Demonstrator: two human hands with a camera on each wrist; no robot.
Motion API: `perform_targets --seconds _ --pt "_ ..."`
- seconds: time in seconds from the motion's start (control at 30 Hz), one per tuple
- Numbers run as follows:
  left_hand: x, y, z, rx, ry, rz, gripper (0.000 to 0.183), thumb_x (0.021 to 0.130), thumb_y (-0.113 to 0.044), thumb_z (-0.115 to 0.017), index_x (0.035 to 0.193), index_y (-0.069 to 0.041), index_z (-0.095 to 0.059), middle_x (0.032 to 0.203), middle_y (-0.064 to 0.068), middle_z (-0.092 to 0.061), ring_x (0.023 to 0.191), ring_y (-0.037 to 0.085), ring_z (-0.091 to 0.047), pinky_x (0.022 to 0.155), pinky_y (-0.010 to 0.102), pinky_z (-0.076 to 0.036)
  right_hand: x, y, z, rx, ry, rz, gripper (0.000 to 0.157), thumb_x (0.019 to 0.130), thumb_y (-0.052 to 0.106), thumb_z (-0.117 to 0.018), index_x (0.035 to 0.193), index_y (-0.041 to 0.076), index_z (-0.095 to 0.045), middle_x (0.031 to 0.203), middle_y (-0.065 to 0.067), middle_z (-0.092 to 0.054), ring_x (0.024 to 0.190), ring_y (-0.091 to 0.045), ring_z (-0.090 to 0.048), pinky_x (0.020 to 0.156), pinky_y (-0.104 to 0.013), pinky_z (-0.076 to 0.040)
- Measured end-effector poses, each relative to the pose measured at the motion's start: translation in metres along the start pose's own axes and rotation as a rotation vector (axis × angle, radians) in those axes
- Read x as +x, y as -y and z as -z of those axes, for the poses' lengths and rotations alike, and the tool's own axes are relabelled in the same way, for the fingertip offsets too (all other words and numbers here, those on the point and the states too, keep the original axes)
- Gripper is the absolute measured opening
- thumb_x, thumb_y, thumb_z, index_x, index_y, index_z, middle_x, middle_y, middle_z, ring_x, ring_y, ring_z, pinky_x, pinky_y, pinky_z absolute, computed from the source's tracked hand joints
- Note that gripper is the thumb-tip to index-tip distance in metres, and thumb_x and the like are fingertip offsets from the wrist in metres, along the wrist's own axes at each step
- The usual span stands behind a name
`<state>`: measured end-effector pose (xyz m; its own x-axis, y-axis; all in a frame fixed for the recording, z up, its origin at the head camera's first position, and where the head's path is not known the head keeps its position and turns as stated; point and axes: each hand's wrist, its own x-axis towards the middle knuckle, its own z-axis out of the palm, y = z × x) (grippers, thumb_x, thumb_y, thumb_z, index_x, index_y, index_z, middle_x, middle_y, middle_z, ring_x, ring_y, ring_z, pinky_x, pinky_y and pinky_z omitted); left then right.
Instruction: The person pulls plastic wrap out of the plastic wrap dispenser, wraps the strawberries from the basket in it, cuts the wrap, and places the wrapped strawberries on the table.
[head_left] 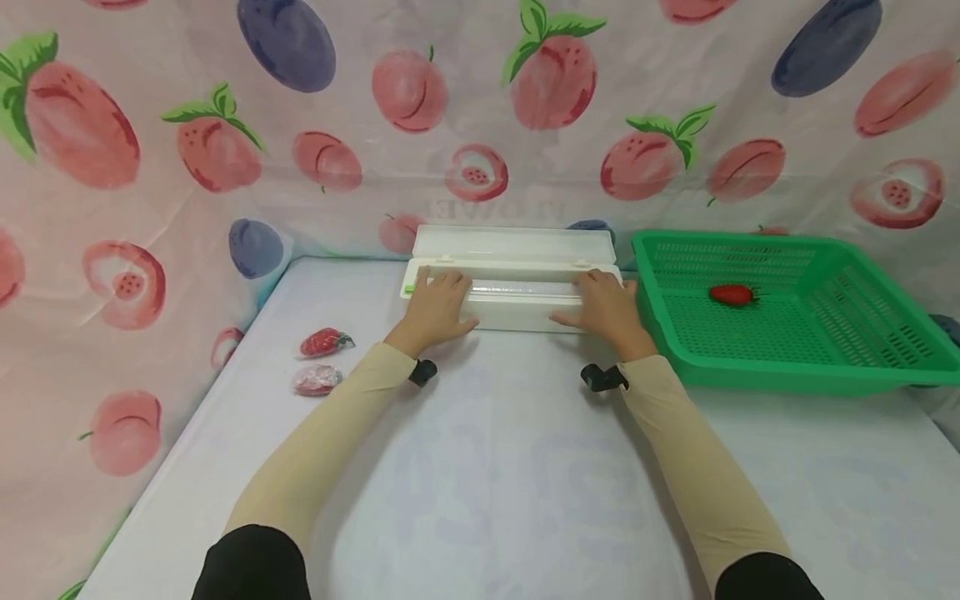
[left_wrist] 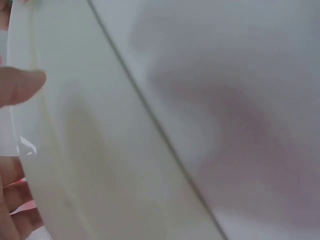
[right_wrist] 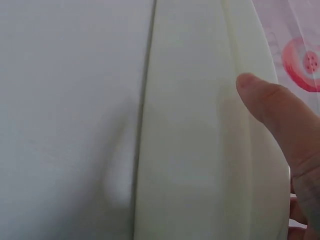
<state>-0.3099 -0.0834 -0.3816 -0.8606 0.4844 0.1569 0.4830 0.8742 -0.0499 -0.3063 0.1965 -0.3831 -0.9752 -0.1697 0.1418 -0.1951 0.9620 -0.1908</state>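
A long white cling film dispenser box (head_left: 525, 315) stands at the back of the table, its lid (head_left: 513, 244) raised. A strip of clear film (head_left: 525, 288) shows along its opening, with a small bright green piece (head_left: 409, 288) at the left end. My left hand (head_left: 437, 307) grips the box's left part, fingers over the top edge and thumb toward the front face. At the right part my right hand (head_left: 606, 308) holds it the same way. Both wrist views show the thumbs (left_wrist: 22, 85) (right_wrist: 275, 107) at the front face; the other fingers are partly hidden behind the rim.
A green plastic basket (head_left: 795, 372) stands close right of the box, with a red, strawberry-like item (head_left: 733, 295) inside. Left on the white table (head_left: 510, 467) lie a red item in film (head_left: 324, 342) and a paler film-wrapped one (head_left: 317, 381). A fruit-print curtain (head_left: 315, 217) hangs behind.
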Motion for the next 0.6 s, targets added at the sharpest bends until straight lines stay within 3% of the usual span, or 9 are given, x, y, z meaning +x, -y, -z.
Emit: perform_targets --seconds 0.23,0.4,0.6 --pt "0.014 0.001 0.007 -0.014 0.028 0.018 0.054 0.091 -0.054 -0.046 0.119 -0.009 -0.057 0.123 0.008 -0.059 0.116 0.027 -0.055 0.11 0.056 -0.024 0.006 -0.002 0.008 0.076 0.003 -0.021 0.071 0.076 0.063 -0.063 0.117 0.005 -0.062 0.123 -0.018 -0.06 0.113 -0.037 -0.053 0.091 -0.066 -0.029" --pt "0.022 -0.004 0.015 0.03 0.051 0.05 0.042 0.097 -0.044 -0.043 0.113 -0.009 -0.061 0.115 0.008 -0.064 0.11 0.026 -0.06 0.11 0.054 -0.027 0.006 -0.004 0.01 0.15 -0.012 -0.045 0.045 0.091 0.043 -0.056 0.115 0.005 -0.063 0.12 -0.018 -0.062 0.113 -0.036 -0.055 0.092 -0.062 -0.028" --pt "0.029 -0.012 0.018 0.04 0.057 0.086 0.038 0.096 -0.041 -0.046 0.11 -0.009 -0.062 0.108 0.009 -0.067 0.105 0.025 -0.062 0.109 0.05 -0.029 0.006 -0.001 0.009 0.149 -0.083 -0.047 0.024 0.094 0.022 -0.056 0.103 0.003 -0.066 0.109 -0.018 -0.067 0.097 -0.035 -0.061 0.089 -0.056 -0.035"
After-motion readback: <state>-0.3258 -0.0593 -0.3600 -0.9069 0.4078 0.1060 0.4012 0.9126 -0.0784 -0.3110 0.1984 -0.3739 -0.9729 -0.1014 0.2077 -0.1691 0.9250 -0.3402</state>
